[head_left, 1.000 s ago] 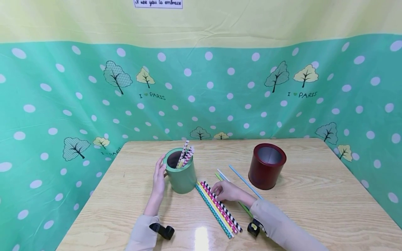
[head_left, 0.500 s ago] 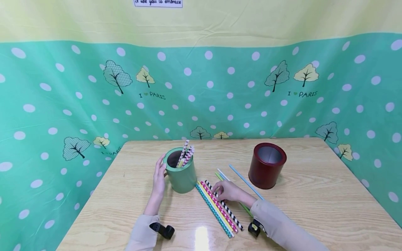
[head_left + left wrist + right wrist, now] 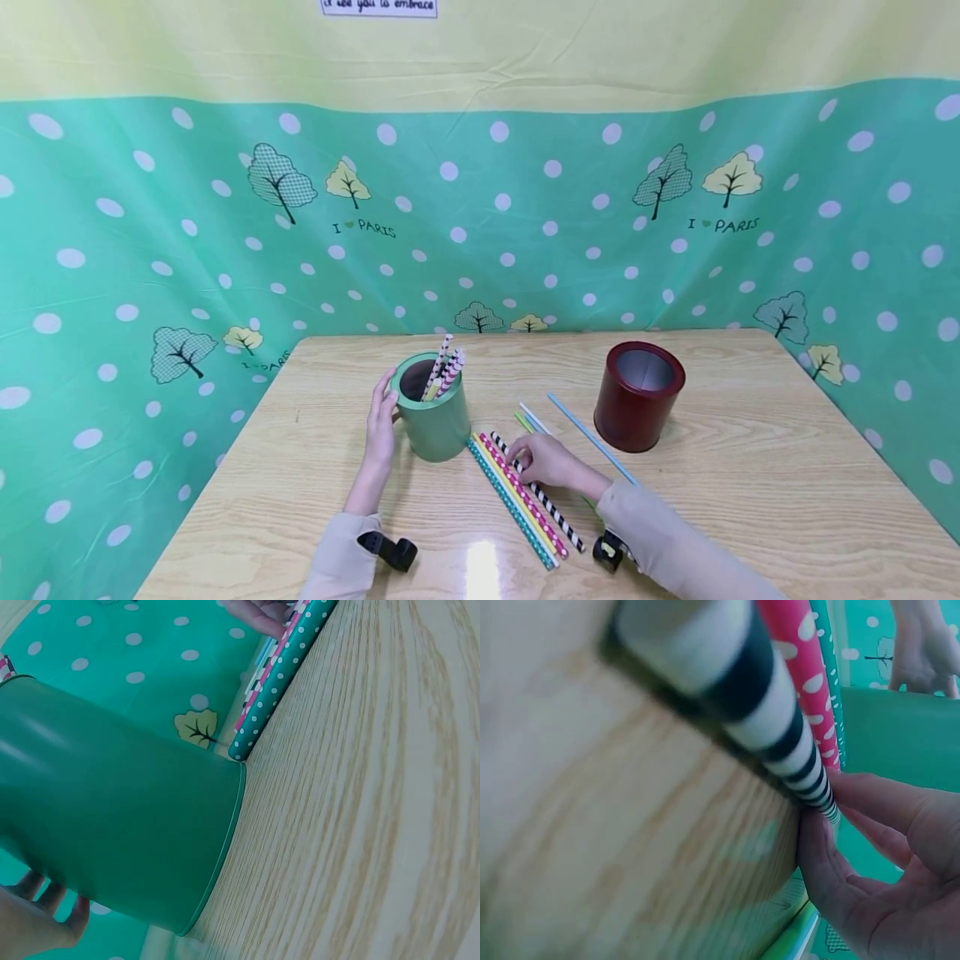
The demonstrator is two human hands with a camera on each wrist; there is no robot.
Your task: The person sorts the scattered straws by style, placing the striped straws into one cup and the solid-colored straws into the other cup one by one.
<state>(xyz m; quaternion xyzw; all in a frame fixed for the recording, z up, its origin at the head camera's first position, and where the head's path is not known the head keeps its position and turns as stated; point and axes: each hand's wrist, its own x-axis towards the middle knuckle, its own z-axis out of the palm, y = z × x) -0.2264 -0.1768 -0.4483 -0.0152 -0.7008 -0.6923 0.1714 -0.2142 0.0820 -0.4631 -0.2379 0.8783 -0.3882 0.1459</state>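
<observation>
A green can (image 3: pixel 437 435) stands upright at the left middle of the table, with several patterned paper straws (image 3: pixel 452 367) leaning inside it. My left hand (image 3: pixel 381 425) holds the can's left side, fingers curved against the wall near the rim. To the right, my right hand (image 3: pixel 546 460) pinches a black-and-white striped straw (image 3: pixel 799 761) between thumb and fingers, around its upper half. Beside it on the table lie a pink dotted straw (image 3: pixel 539 517), a yellow straw (image 3: pixel 522 502) and a teal dotted straw (image 3: pixel 510 504), side by side, their far ends close to the can's base.
A dark red can (image 3: pixel 633 421) stands at the right. Between it and my right hand lie a blue straw (image 3: pixel 588 433), a white straw (image 3: pixel 531 414) and a green straw (image 3: pixel 523 423), partly hidden by the hand. A polka-dot curtain (image 3: pixel 480 217) hangs behind the table.
The striped straw has shifted slightly right, away from the pink dotted one, along with my right hand. My left hand and the green can stay put.
</observation>
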